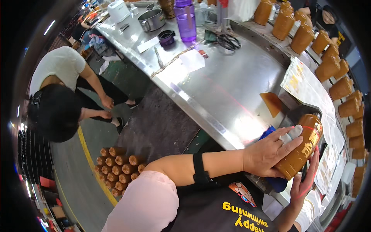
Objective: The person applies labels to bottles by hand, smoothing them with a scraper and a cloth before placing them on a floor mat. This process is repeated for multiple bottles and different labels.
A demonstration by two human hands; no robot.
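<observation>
A glossy brown bottle with gold lettering lies tilted at the right, its narrow neck pointing up and away. From its left side my left hand grips it, with white covers on some fingertips pressed against the lettered face. My right hand holds the bottle from the lower right, fingers stretched along its side; part of that grip is hidden behind the bottle. Just beyond the bottle stands a black angular fixture. Blue cloth shows beside my left hand.
A metal table carries a purple water bottle, a steel pot, scissors and a brown flat piece. Brown bottles line a curved conveyor at the right. More bottles stand on the floor near a bending person.
</observation>
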